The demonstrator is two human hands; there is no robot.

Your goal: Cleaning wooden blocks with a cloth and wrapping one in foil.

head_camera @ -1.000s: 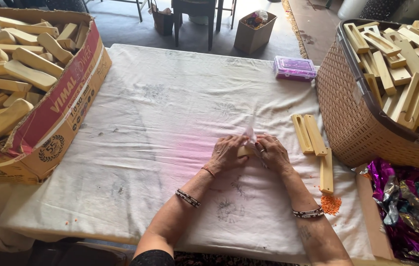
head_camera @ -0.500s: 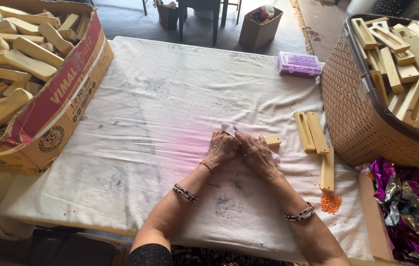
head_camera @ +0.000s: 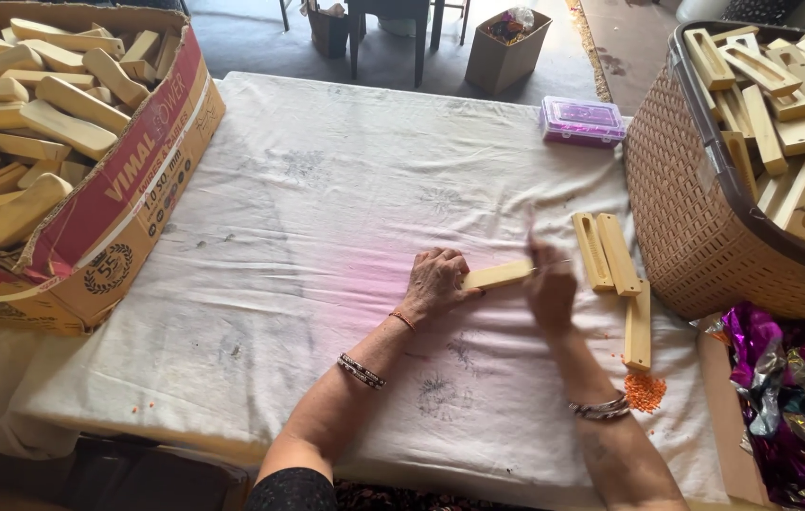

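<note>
Head view, single frame. I see the left hand (head_camera: pixel 435 281) lying palm down on the white cloth (head_camera: pixel 327 218) that covers the desk (head_camera: pixel 137 416), fingers curled over the near end of a pale wooden block (head_camera: pixel 500 275); the block lies flat on the cloth near the middle of the desk, its long axis running left to right and slightly up toward the right. The left hand's fingers are closed onto that end, pinning it. The right hand (head_camera: pixel 552 289) is at the block's other end, motion-blurred; it looks loosely closed with fingers pointing up the desk, and a thin light streak sits at its fingertips, but I cannot tell what that is, nor whether the hand grips anything or touches the block. Both wrists carry bangles. Just right of the right hand, two slotted wooden pieces (head_camera: pixel 604 251) lie side by side, touching, and a third wooden piece (head_camera: pixel 638 325) lies below them, end pointing toward the near edge. A small heap of orange grains (head_camera: pixel 645 391) sits just below that third piece. At the far right a woven brown basket (head_camera: pixel 677 227) holds many more slotted pieces; below it, crumpled shiny foil wrappers (head_camera: pixel 781 378). At the far left a torn cardboard box (head_camera: pixel 128 199) holds a pile of plain wooden blocks. A small clear box with purple contents (head_camera: pixel 580 120) rests on the cloth near the far edge, well apart from both hands.
</note>
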